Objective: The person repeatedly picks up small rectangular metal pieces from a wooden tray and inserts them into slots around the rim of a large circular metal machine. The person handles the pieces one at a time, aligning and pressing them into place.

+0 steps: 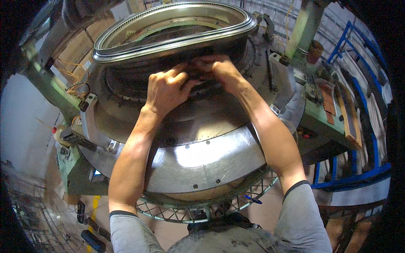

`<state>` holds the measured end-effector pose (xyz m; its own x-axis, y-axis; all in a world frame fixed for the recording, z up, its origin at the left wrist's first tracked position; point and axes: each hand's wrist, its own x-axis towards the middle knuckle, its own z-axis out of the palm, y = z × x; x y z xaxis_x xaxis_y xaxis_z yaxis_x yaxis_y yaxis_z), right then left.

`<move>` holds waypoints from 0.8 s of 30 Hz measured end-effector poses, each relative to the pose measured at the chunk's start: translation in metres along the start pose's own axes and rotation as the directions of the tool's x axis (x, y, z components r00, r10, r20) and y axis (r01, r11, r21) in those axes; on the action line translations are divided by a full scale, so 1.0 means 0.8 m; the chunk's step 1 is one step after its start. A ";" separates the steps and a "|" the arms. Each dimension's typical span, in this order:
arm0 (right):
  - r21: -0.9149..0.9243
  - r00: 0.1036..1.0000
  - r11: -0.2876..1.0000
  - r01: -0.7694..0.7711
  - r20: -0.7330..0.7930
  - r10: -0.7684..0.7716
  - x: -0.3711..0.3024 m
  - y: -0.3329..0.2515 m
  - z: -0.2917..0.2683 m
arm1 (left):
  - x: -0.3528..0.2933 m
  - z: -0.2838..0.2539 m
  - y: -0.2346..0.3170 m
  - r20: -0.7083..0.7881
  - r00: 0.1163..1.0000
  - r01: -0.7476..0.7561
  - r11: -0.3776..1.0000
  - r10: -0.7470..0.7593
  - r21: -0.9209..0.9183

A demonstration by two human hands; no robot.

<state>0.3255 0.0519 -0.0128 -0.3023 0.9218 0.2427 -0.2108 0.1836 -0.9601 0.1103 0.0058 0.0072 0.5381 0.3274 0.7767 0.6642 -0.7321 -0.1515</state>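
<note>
Both my hands reach forward to the dark gap under a large round metal ring point(173, 49) with a finely slotted rim. My left hand point(168, 89) is closed, its fingers curled and its thumb pointing toward the other hand. Close beside it, a little farther and to the right, my right hand point(221, 71) has bent fingers drawn together. Shadow hides the fingertips of both, so what they hold, if anything, cannot be made out. Below my hands lies the dull, sloping metal bed point(211, 122) of the machine, and nearer me a shiny curved metal plate point(202, 166) with several screws.
Green posts point(301, 31) rise at both sides of the machine. A blue rack point(375, 135) with pale rolls stands at the right, beside a green ledge point(322, 122) with a wooden-edged tray point(348, 109). A lattice metal ring point(168, 214) curves below the near edge. Loose orange wires point(78, 86) hang left.
</note>
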 end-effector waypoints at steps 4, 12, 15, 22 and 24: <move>-0.328 0.948 0.938 0.109 -0.251 -0.198 0.003 0.013 -0.016 | 0.001 0.012 0.004 0.182 0.983 -0.035 0.997 0.022 0.070; -0.890 0.895 0.456 -0.015 -0.215 -0.391 -0.035 -0.004 0.000 | 0.008 0.018 0.038 0.463 0.876 0.053 0.979 -0.140 0.195; -0.861 0.901 0.483 0.162 -0.071 -0.429 -0.109 -0.037 0.011 | 0.009 0.017 0.037 0.571 0.781 0.135 0.961 -0.252 0.241; -0.831 0.944 0.540 0.133 -0.059 -0.324 -0.360 -0.125 -0.063 | -0.030 0.009 0.014 0.510 0.848 0.086 0.987 -0.145 0.138; -0.911 0.923 0.405 0.075 -0.091 -0.375 -0.420 -0.160 -0.116 | -0.049 -0.018 0.001 0.619 0.721 0.165 0.945 -0.310 0.281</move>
<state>0.5403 -0.2497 0.0155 -0.1158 0.8125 0.5714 0.7387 0.4550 -0.4973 0.0820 -0.0164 -0.0146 0.5037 0.8331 0.2285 0.8625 -0.4702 -0.1869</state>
